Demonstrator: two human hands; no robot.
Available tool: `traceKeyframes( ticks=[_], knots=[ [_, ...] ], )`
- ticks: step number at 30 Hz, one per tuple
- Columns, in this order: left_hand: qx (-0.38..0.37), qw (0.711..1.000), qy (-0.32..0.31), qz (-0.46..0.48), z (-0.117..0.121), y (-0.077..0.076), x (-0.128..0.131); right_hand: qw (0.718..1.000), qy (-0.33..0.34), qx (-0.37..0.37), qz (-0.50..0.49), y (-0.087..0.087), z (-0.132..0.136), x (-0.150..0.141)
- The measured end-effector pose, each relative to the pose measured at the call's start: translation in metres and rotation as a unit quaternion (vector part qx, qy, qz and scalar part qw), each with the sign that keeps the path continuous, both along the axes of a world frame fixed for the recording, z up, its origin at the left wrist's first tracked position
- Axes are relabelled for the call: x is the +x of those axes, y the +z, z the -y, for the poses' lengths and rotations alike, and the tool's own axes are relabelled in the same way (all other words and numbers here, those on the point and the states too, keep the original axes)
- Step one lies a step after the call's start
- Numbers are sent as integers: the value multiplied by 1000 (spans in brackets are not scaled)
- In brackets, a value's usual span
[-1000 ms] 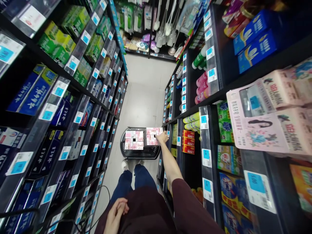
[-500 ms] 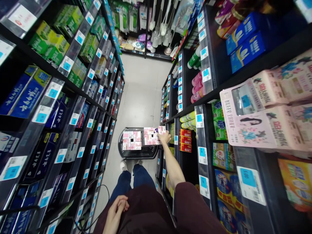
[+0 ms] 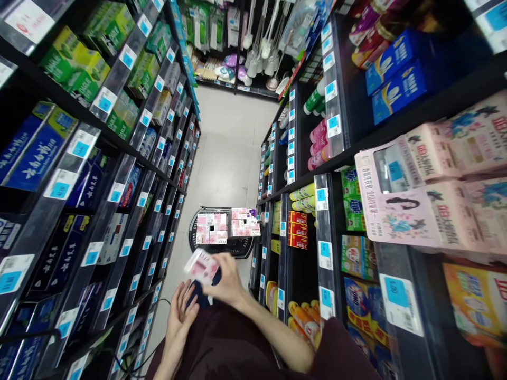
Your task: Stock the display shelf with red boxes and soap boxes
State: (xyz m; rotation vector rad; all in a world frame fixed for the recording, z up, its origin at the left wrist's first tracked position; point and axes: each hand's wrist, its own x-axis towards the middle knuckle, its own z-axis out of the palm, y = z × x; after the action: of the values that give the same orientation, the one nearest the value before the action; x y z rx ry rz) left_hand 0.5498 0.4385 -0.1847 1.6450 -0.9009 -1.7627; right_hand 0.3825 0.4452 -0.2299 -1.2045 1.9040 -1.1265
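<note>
Pale pink and white on the held box [image 3: 203, 266], with darker rose markings. Pink and white, blotched with rose, on the packed boxes [image 3: 218, 237]. Black, dotted with holes, for the basket [image 3: 242, 247]. Dark maroon on the sleeve [image 3: 343, 351]. Bright red with yellow on the small cartons [image 3: 298, 229]. White with blue patches on the price tags [image 3: 401, 295]. Pale grey on the floor [image 3: 222, 137].

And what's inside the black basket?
Pink boxes lie left in the basket; more boxes overlap its right, whether inside is unclear. Whatever lies beneath them is covered.
</note>
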Motion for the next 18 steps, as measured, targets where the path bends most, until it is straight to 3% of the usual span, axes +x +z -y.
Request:
traceKeyframes(
  ticks=[2, 4, 7, 8, 9, 10, 11, 15, 18],
  knots=[
    [40, 998, 42, 15, 5, -2, 1, 994, 102, -36, 16, 7, -5, 25],
    [85, 992, 85, 40, 7, -2, 4, 973, 224, -55, 27, 9, 0, 26],
    [107, 981, 156, 34, 7, 2, 11, 909, 410, -37, 59, 3, 25, -20],
    [111, 979, 168, 23, 7, 4, 13, 907, 415, -14, 62, -3, 37, -45],
    [114, 978, 175, 15, 6, 6, 15, 927, 374, 15, 37, -12, 50, -72],
    [117, 977, 179, 11, 5, 7, 17, 950, 304, 60, -32, -22, 63, -100],
    [121, 975, 185, 13, 4, 7, 18, 955, 239, 121, -123, -35, 75, -128],
    [144, 968, 202, 23, 1, 4, 23, 937, 176, 206, -222, -92, 105, -212],
    [161, 966, 202, 22, -3, 0, 26, 914, 193, 243, -261, -129, 111, -238]
  ],
)
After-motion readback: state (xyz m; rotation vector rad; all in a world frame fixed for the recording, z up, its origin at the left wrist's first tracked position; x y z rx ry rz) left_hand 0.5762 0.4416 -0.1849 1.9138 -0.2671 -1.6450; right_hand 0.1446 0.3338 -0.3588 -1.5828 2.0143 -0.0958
